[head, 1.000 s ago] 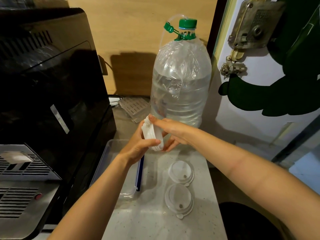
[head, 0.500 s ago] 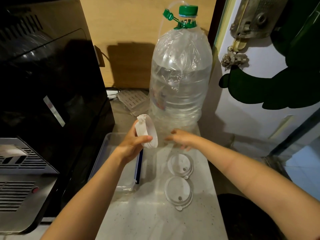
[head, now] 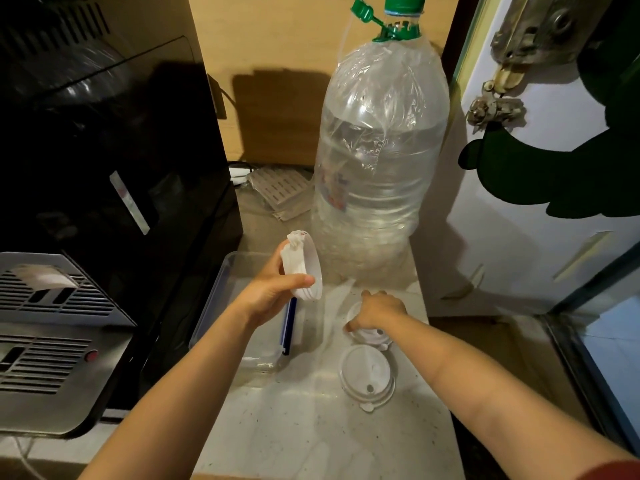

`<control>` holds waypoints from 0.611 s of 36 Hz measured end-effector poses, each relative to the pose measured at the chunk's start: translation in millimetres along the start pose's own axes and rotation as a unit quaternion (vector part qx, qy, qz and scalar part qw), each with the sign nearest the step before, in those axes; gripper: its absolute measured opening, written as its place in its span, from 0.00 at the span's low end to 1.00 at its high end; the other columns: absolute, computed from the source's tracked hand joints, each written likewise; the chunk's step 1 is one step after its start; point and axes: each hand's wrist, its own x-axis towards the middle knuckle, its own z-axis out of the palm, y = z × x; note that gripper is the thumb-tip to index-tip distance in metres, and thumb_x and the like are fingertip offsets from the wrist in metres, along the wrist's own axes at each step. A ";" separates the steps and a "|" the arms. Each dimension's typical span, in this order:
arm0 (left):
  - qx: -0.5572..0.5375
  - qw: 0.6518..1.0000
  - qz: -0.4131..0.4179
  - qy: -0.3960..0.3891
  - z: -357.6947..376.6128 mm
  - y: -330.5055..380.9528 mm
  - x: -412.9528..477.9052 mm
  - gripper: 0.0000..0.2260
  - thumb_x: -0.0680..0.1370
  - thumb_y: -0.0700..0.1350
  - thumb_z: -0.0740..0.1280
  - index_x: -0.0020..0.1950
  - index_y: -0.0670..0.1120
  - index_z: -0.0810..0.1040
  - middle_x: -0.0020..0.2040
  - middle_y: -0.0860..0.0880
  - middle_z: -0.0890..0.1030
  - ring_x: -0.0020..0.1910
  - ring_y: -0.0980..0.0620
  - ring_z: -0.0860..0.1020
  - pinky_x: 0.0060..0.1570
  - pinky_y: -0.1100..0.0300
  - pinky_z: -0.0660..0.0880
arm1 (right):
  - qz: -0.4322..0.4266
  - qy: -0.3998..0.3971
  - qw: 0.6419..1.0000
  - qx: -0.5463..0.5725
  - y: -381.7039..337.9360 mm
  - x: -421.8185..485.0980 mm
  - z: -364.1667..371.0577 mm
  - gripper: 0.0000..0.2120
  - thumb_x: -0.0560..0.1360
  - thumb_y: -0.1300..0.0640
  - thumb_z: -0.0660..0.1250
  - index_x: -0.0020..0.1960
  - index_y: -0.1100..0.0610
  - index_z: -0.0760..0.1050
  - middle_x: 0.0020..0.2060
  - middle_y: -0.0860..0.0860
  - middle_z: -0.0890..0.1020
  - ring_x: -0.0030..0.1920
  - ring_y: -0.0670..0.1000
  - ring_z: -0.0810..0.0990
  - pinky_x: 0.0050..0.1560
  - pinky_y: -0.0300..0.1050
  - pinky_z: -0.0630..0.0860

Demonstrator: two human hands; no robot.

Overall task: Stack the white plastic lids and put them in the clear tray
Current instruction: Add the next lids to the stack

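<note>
While our left hand (head: 273,294) grips the stacked lids (head: 304,268), our right hand's (head: 377,310) fingers (head: 350,326) should pinch the far lid (head: 369,332) by its rim before lifting.

A single head-worn wide-angle view looks forward and steeply down onto a pale speckled surface (head: 311,427), close enough that both forearms enter from the bottom edge. It faces a wood-panelled back wall (head: 277,46), with a black appliance (head: 104,150) filling the left and a white door (head: 536,202) the right.
</note>
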 end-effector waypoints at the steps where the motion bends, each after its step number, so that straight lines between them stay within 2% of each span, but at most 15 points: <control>1: 0.001 1.000 0.000 -0.001 -0.3 0.3 -0.4 0.43 0.56 0.46 0.72 0.69 0.48 0.61 0.54 0.47 0.69 0.52 0.49 0.71 0.45 0.60 0.75 | 0.003 -0.002 1.000 -0.006 -1.0 0.2 0.7 0.46 0.63 0.35 0.70 0.72 0.53 0.56 0.68 0.58 0.66 0.65 0.62 0.71 0.60 0.57 0.74; 5: 0.005 1.000 -0.004 -0.001 -0.9 0.3 -1.5 0.44 0.56 0.46 0.73 0.69 0.48 0.60 0.55 0.46 0.69 0.53 0.48 0.71 0.46 0.60 0.75 | 0.010 -0.005 1.000 -0.006 -3.2 1.7 1.5 0.44 0.64 0.39 0.71 0.71 0.54 0.57 0.67 0.58 0.66 0.65 0.63 0.70 0.61 0.58 0.74; 9: 0.009 1.000 -0.001 -0.003 0.5 -0.2 -2.4 0.43 0.56 0.46 0.73 0.69 0.48 0.61 0.54 0.47 0.69 0.52 0.48 0.70 0.44 0.60 0.74 | 0.011 0.006 1.000 0.008 -2.5 4.3 4.0 0.40 0.65 0.41 0.71 0.70 0.55 0.60 0.66 0.59 0.67 0.64 0.62 0.71 0.58 0.55 0.76; 13: 0.001 1.000 0.002 -0.004 1.6 -0.2 -3.5 0.39 0.56 0.45 0.72 0.65 0.52 0.64 0.54 0.47 0.69 0.52 0.48 0.71 0.45 0.60 0.75 | 0.008 0.016 1.000 0.013 -0.8 5.4 5.0 0.39 0.65 0.42 0.71 0.69 0.54 0.61 0.65 0.58 0.68 0.62 0.62 0.72 0.55 0.53 0.76; 16: -0.002 1.000 0.003 -0.001 1.2 -0.2 -3.3 0.38 0.56 0.45 0.72 0.64 0.54 0.64 0.55 0.47 0.69 0.53 0.48 0.71 0.46 0.59 0.75 | 0.006 0.022 1.000 0.010 1.9 4.1 0.2 0.39 0.65 0.42 0.70 0.71 0.52 0.59 0.66 0.58 0.68 0.62 0.62 0.73 0.57 0.54 0.75; 20: -0.006 1.000 0.001 0.001 0.6 -0.5 -2.4 0.38 0.56 0.45 0.72 0.65 0.53 0.64 0.54 0.47 0.69 0.52 0.48 0.71 0.47 0.60 0.76 | 0.002 0.046 0.998 0.050 8.0 1.8 -16.2 0.35 0.64 0.42 0.69 0.67 0.52 0.65 0.63 0.57 0.71 0.59 0.59 0.75 0.56 0.51 0.76; 22: -0.016 1.000 0.002 0.002 1.4 -1.0 -1.1 0.36 0.56 0.45 0.72 0.62 0.54 0.65 0.52 0.47 0.70 0.51 0.49 0.72 0.48 0.60 0.76 | -0.012 0.057 0.993 0.099 9.7 0.8 -27.1 0.35 0.62 0.41 0.70 0.66 0.51 0.65 0.63 0.57 0.72 0.59 0.58 0.75 0.56 0.50 0.75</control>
